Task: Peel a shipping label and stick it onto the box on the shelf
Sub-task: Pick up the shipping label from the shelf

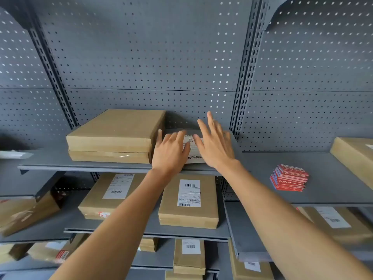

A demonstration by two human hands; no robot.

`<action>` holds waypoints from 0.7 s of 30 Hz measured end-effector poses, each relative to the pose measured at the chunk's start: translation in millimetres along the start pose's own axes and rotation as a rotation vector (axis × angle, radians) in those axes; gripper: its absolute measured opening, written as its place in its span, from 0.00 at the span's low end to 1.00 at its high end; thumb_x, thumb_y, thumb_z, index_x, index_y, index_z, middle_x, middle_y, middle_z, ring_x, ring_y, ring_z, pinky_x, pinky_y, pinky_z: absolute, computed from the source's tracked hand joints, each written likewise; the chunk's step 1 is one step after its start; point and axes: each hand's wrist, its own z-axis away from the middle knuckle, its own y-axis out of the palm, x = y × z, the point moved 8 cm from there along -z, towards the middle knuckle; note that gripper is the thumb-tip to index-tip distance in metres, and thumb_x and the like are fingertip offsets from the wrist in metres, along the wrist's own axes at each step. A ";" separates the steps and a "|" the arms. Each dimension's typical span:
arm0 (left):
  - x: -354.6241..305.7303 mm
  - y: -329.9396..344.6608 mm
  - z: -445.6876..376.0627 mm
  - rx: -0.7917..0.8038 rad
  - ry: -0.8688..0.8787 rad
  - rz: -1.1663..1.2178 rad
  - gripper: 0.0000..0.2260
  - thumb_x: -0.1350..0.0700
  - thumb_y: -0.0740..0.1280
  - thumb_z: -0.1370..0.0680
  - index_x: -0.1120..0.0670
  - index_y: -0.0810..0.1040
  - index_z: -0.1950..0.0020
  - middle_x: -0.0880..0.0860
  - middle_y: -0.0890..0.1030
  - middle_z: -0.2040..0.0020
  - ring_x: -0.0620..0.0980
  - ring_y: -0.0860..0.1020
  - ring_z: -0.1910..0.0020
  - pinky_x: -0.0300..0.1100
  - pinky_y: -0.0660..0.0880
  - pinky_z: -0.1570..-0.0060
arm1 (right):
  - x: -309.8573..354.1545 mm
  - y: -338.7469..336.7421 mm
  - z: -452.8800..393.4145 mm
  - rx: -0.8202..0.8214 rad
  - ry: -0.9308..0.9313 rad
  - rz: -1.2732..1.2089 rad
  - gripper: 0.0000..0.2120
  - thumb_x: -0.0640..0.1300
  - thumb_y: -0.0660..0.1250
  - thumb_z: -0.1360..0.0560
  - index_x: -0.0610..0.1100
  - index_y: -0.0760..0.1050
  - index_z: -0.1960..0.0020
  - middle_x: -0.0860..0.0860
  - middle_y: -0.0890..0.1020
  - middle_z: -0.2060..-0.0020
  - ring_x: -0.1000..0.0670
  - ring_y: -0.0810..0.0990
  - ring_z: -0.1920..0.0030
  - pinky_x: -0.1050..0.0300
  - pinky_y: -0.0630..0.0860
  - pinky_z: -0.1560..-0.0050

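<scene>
On the grey metal shelf [84,161] at the left sits a stack of two flat cardboard boxes [115,134], plain brown, the lower one with a glossy strip of tape along its front edge. Just right of that stack, my left hand [170,151] lies palm down with the fingers spread and slack, closed on nothing, its fingertips resting on the left edge of the shipping label [193,148]. The label is a white rectangle printed with barcodes and small text, lying flat on the shelf board, its long axis running from the front lip toward the perforated back panel [141,67]. Whether a box lies under it I cannot tell. My right hand [215,145] covers the label's right side, also flat and open, fingers fanned and pointing up toward the back wall.

The back wall is dull grey pegboard steel between slotted uprights. On the lower shelf, under my forearms, two more cardboard boxes [188,201] carry white labels on top. Further right, on the neighbouring shelf, a skewed stack of red and white cards [289,179] lies well apart from my hands, and another cardboard box [355,156] juts in at the right edge.
</scene>
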 end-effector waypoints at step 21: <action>-1.8 5.7 66.0 -0.078 0.346 0.146 0.13 0.55 0.70 0.26 0.54 0.86 0.44 0.49 0.87 0.46 0.54 0.83 0.47 0.51 0.74 0.45 | 8.5 33.4 31.6 0.342 0.031 -0.028 0.25 0.58 0.50 0.16 0.45 0.79 0.37 0.47 0.72 0.27 0.45 0.60 0.24 0.36 0.63 0.31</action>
